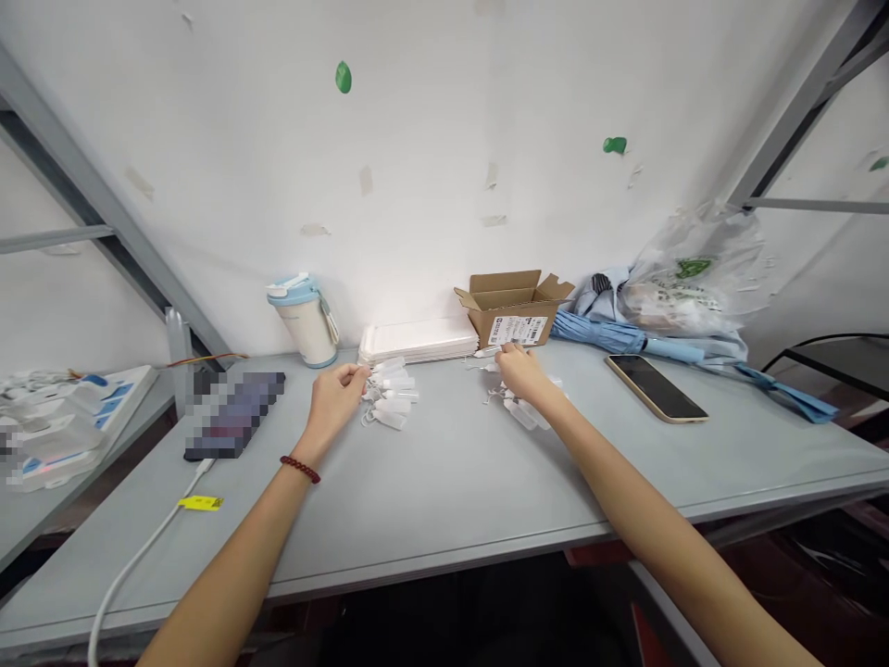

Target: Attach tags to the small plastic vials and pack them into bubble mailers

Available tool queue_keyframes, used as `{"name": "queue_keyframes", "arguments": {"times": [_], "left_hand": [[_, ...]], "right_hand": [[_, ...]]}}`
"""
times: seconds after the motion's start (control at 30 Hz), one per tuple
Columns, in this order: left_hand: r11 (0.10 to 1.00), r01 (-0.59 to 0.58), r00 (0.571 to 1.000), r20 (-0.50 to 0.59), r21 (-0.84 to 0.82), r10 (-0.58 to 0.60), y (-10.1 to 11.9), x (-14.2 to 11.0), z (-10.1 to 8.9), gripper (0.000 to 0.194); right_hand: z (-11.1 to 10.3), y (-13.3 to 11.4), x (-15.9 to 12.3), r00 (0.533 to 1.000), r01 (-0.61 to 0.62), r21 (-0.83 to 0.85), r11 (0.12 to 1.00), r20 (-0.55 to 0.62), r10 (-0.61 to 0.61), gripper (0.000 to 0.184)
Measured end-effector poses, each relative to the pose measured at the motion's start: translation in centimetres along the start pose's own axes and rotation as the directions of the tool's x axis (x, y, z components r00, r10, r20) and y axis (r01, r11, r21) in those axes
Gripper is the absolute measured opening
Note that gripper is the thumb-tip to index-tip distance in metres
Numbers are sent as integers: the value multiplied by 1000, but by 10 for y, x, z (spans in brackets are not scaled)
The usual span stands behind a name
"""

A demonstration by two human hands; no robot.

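Note:
My left hand is closed in a pinch at the left group of small translucent white tags, which have thin looped strings. Its fingertips meet the string end of the uppermost tag, but what lies between them is too small to make out. My right hand bends over a second group of such tags, partly hiding them. Its fingers are closed at a slim white tag that sticks out to their left. Behind the hands lies a stack of flat white trays.
An open cardboard box and a blue-lidded cup stand by the wall. To the right lie a phone, a folded blue umbrella and a plastic bag. A partly blurred device with a white cable lies left.

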State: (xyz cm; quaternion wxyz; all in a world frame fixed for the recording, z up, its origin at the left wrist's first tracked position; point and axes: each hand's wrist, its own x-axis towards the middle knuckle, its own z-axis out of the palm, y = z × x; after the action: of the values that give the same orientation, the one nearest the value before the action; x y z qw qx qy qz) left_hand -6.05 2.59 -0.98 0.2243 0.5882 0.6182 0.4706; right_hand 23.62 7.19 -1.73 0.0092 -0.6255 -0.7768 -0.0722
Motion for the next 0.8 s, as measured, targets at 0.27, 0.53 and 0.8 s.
{"name": "queue_keyframes", "arguments": {"times": [0.27, 0.53, 0.8], "left_hand": [[998, -54, 998, 22, -34, 54, 8, -9, 7, 29], [990, -122, 980, 152, -66, 131, 15, -21, 20, 29], [976, -124, 943, 285, -178, 172, 16, -33, 33, 36]], "right_hand": [[1, -4, -3, 997, 72, 175, 982, 8, -74, 19], [-9, -26, -19, 959, 282, 662, 694, -199, -200, 15], [-27, -59, -41, 944, 278, 905, 321, -197, -264, 23]]}}
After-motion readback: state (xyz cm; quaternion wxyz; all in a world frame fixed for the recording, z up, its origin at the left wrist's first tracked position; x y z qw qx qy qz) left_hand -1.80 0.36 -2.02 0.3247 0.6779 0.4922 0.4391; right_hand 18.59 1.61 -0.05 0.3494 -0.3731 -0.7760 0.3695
